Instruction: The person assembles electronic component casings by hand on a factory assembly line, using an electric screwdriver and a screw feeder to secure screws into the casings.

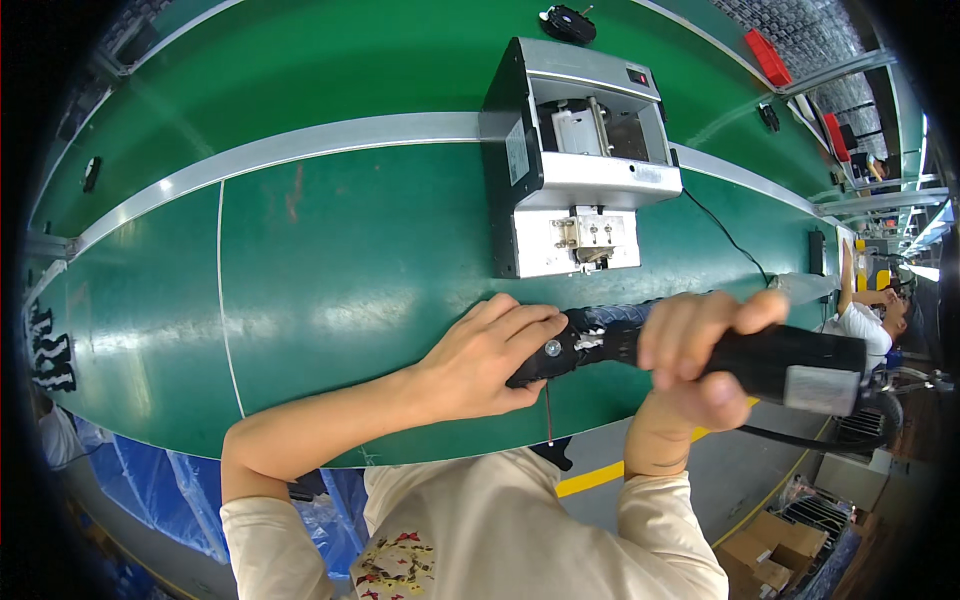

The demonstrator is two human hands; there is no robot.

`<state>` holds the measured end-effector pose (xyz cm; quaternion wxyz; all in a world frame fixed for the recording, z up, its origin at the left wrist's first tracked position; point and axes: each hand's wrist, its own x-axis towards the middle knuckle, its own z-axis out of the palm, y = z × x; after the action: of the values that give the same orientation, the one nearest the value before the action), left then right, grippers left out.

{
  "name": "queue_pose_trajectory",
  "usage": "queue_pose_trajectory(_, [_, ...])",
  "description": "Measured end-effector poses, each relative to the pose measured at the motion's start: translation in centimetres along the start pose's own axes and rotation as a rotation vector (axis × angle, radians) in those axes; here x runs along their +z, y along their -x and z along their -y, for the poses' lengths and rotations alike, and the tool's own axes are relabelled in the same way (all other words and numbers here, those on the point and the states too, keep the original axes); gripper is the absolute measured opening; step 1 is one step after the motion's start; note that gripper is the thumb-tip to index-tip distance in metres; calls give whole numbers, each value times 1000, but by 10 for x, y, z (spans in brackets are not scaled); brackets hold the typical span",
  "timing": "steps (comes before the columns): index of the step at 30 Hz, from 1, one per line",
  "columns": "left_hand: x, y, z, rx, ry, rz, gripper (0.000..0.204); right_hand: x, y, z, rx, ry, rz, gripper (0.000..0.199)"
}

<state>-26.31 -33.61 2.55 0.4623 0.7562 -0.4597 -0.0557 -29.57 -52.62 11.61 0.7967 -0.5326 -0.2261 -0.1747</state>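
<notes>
My left hand (490,355) presses a small black part (540,368) down on the green bench, its fingers curled over the part's left side. A clear round spot shows on the part, and a thin reddish wire (549,410) hangs from it toward the bench edge. My right hand (700,345) is wrapped round a black electric screwdriver (790,360), held nearly level. Its narrow front end points left and meets the part beside my left fingers; the exact contact is hard to make out. Behind it lies a dark, shiny, plastic-wrapped thing (622,313).
A silver and black bench machine (590,170) stands just beyond my hands, its cable (725,235) running right. A clear plastic bag (805,288) lies at the right. Black striped pieces (52,352) sit far left. Another person (868,325) works at the far right.
</notes>
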Motion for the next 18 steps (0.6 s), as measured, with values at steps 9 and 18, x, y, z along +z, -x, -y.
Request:
queue_pose_trajectory(9, [1,1,-3,-28,13,47,63,2,-50,1,-155,72,-61,53])
queue_pose_trajectory(18, [0,3,-2,-8,10,1,62,9,-61,-18,-66,254,-154,47])
